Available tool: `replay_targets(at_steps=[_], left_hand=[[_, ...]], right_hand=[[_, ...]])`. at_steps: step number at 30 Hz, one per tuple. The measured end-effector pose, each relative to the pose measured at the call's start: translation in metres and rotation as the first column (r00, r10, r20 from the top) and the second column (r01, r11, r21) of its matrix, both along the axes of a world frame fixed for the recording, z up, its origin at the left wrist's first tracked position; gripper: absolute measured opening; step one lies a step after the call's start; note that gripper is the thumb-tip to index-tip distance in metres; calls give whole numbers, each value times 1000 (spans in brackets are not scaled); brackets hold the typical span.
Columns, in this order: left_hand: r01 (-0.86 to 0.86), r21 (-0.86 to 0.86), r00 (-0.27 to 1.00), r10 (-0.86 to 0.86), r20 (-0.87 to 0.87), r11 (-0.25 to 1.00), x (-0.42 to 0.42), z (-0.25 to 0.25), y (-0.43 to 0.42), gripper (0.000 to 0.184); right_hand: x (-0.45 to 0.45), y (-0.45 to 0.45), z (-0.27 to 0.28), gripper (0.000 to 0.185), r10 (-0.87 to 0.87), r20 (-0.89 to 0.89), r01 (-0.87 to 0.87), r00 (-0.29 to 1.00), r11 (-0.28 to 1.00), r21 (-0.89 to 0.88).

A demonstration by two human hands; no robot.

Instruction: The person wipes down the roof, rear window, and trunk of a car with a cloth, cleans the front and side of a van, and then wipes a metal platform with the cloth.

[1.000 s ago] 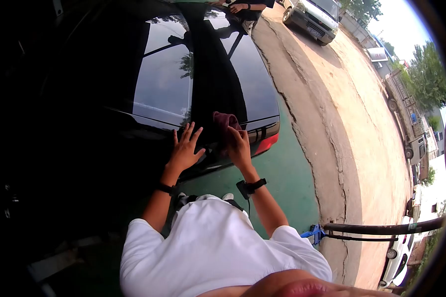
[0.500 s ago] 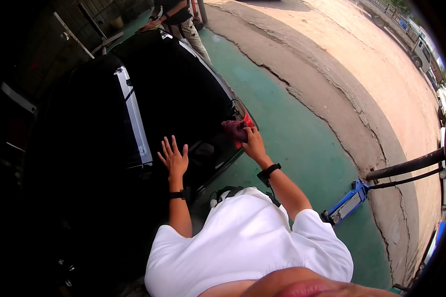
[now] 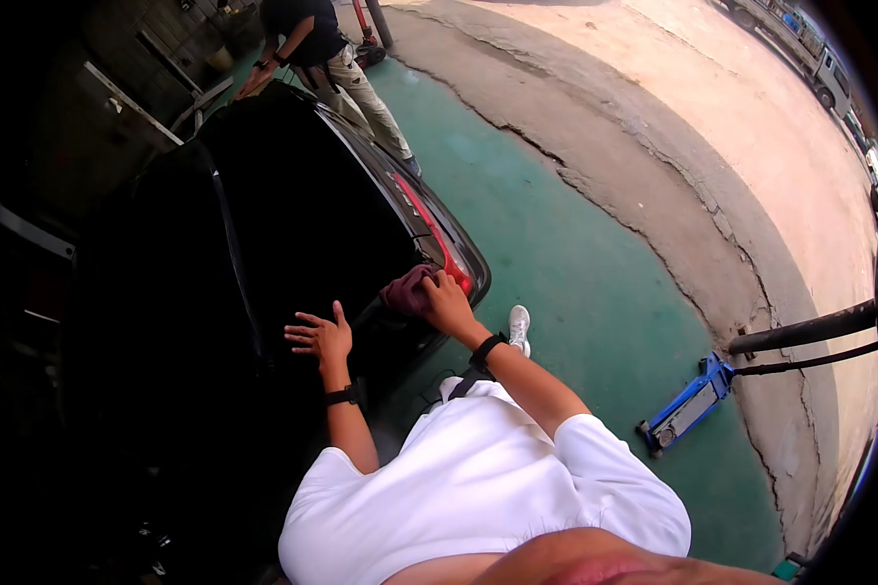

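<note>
Green floor [image 3: 576, 322] is running past the rear edge of a dark car [image 3: 307, 219]. Compared with half a second ago, the cloth [image 3: 405, 291] is sitting farther inward at the car's near rear corner — more of the red light [image 3: 446, 252] is showing, so the work seems to be shifting inboard. Right hand [image 3: 449, 304] is reaching forward, fingers gripping the cloth; left hand [image 3: 327, 341] is spreading empty fingers — contact I'm not able to tell.

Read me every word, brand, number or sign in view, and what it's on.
No text is readable.
Pale marks beside the red tail light of the black car: too small to tell if they are lettering.
Blue floor jack: no legible label.
Truck in the background: too small to read.
</note>
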State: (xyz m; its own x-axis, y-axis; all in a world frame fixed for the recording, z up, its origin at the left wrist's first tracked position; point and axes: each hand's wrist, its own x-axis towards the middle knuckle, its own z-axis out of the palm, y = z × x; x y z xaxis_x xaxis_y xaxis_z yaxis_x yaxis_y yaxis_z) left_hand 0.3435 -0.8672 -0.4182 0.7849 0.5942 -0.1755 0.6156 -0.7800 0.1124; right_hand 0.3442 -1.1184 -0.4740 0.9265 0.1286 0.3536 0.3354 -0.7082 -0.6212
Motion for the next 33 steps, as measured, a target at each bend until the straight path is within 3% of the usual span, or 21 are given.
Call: replay_targets(at_steps=[1, 8, 11, 13, 16, 19, 24, 30, 33], left_hand=[[-26, 5, 1000, 26, -14, 1000, 1, -4, 0, 106], [-239, -24, 970, 239, 46, 971, 29, -18, -12, 104], [-315, -55, 948, 317, 33, 948, 42, 20, -57, 94], [-17, -216, 980, 59, 189, 976, 59, 39, -95, 82], [183, -236, 955, -116, 275, 954, 84, 34, -140, 70], [184, -177, 943, -123, 308, 967, 106, 19, -172, 69], [126, -78, 954, -100, 281, 989, 122, 8, -200, 77], [135, -161, 918, -62, 391, 978, 128, 12, -228, 73], [24, -108, 931, 17, 366, 994, 142, 11, -251, 75]], right_hand=[[6, -7, -7, 52, -7, -9, 7, 1000, 1000, 7], [52, -57, 8, 56, 429, -54, -432, 902, 899, -72], [71, -77, 50, 53, 544, -36, -545, 838, 838, -30], [91, -85, 63, 53, 595, -64, -598, 801, 800, -44], [127, -94, 78, 56, 615, 9, -615, 788, 788, 2], [170, -91, 59, 56, 575, 54, -575, 817, 818, -11], [203, -97, 14, 52, 542, -122, -549, 831, 836, -25], [249, -92, -25, 45, 630, -249, -607, 736, 776, 169], [274, -95, -10, 45, 770, -229, -730, 595, 637, 248]])
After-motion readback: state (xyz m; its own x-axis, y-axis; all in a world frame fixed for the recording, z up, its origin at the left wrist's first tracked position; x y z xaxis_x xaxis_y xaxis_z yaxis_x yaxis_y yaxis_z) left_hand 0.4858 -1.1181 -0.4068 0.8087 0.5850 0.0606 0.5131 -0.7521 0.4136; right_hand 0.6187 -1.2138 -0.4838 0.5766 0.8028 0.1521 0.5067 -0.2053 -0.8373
